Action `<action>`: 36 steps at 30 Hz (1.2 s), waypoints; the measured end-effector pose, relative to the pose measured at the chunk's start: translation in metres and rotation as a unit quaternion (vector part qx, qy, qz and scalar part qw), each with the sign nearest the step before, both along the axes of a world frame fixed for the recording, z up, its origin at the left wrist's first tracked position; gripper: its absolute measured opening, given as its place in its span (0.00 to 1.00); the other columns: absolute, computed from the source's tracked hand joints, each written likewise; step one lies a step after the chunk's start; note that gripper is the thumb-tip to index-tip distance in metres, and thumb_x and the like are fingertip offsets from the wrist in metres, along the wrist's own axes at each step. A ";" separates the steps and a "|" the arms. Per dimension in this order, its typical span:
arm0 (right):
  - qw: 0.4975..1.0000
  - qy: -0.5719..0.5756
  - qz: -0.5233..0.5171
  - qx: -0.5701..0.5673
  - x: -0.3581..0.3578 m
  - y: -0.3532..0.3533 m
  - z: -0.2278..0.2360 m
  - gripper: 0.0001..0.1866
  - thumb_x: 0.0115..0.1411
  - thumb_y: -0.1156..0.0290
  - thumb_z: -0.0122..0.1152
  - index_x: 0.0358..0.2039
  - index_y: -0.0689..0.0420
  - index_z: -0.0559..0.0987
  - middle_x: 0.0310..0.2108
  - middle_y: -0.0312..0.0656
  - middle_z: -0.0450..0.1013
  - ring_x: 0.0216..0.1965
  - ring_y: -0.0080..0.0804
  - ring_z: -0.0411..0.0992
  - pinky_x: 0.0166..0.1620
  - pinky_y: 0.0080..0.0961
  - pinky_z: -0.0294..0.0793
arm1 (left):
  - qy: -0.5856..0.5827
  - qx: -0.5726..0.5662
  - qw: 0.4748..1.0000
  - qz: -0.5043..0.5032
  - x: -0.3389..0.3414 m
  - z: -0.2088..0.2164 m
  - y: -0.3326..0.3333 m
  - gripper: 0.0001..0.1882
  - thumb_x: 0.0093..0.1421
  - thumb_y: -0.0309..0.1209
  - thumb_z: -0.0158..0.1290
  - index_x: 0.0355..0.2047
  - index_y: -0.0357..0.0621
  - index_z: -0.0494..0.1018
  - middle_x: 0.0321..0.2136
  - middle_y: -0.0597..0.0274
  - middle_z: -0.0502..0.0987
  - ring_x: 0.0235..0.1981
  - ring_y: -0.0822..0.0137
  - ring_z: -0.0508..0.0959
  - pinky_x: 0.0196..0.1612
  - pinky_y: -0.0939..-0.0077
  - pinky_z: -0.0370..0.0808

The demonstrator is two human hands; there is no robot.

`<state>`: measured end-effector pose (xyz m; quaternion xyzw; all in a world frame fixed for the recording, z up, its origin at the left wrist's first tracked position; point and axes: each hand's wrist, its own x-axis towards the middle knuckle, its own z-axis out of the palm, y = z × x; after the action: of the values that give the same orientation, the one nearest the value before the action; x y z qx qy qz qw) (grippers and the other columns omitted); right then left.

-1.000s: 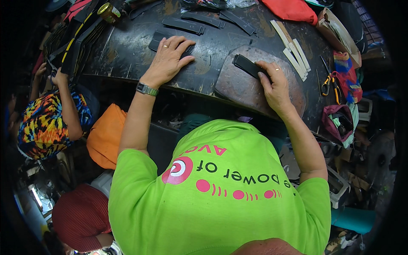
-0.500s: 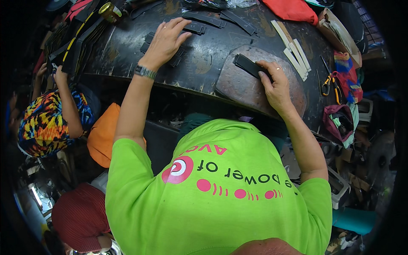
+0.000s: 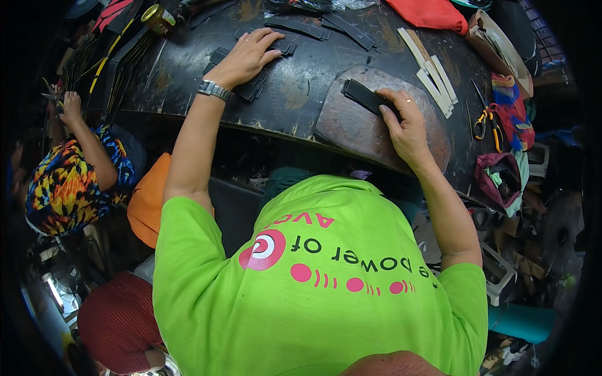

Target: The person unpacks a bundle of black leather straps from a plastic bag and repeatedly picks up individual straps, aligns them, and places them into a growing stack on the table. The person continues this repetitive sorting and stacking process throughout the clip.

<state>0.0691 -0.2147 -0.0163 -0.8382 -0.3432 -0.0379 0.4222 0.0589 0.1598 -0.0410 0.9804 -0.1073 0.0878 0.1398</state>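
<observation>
Two bare hands are over a scuffed black worktop (image 3: 301, 122). Near its front edge, the right hand (image 3: 404, 122) grips a stack of narrow black strips (image 3: 362, 95) between thumb and fingers, over a brown round-cornered slab (image 3: 351, 128). Toward the back edge, the left hand (image 3: 244, 61), fingers bent, partly covers a black strip bundle (image 3: 287, 48); whether it grips, I cannot tell. Pale flat slats (image 3: 436, 83) lie toward the right edge.

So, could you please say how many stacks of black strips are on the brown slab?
1: the black stack, held at one end by the right hand, which may hide others.
</observation>
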 end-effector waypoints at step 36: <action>1.000 -0.010 -0.005 0.006 0.000 0.001 -0.002 0.13 0.55 0.78 0.59 0.42 0.58 0.78 0.37 0.46 0.74 0.40 0.45 0.71 0.44 0.34 0.70 | 0.108 -0.012 0.993 -0.045 0.024 0.040 -0.011 0.23 0.68 0.45 0.45 0.55 0.43 0.70 0.56 0.55 0.69 0.56 0.54 0.71 0.58 0.66 0.68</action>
<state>0.0694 -0.2138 -0.0180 -0.8370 -0.3431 -0.0503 0.4234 0.0826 0.1484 -0.0014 0.9766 -0.1342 -0.0235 0.1664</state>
